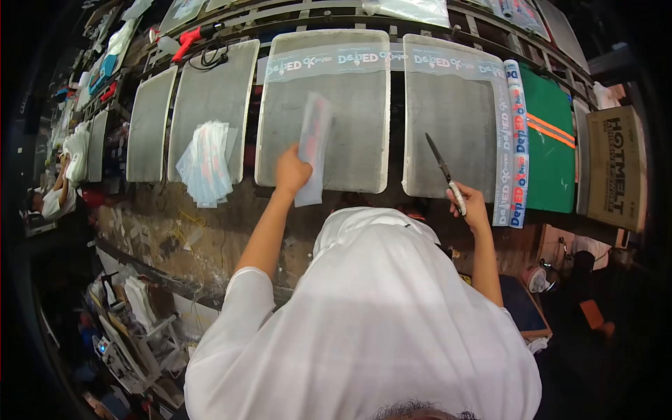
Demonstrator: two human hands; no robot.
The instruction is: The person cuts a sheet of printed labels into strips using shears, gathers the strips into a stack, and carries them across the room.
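Observation:
My left hand grips a narrow translucent film strip with red printing and holds it over the middle grey platen. My right hand is closed on a pair of scissors, blades pointing up and away over the right grey platen. A clear film band printed "DepED" lies across the top of the middle platen. Another such band runs over the right platen and down its right edge.
A stack of cut film strips lies on a platen to the left. A green cloth with orange stripes and a "HOTMELT" cardboard box are at right. A red tool lies at the back left. Another person is at far left.

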